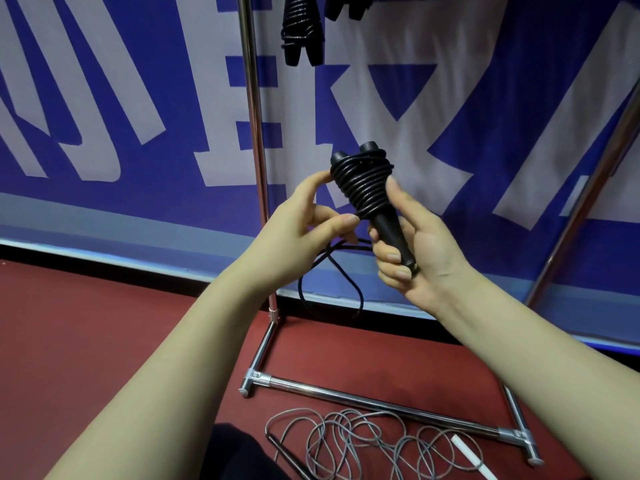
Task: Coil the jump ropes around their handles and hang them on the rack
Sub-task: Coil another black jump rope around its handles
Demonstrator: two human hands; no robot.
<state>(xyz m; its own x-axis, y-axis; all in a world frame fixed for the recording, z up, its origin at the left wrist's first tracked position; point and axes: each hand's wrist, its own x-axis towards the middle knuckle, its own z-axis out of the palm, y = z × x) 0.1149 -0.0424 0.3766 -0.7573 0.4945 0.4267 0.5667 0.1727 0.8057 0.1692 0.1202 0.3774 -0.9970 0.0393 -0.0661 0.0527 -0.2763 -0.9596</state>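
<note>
Coiling black rope [363, 188] on handles [391, 233].
Right hand [419, 261] clamps tilted handles; left hand [304, 220] pinches slack [325, 271] just left.

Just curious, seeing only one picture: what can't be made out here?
1. Head view, top edge: cuts off the chrome metal rack, hiding how the coiled black bundle hangs.
2. Left hand hides where the black jump rope passes its fingers.
3. Bottom edge cuts off the white handle of the grey jump rope.
</note>
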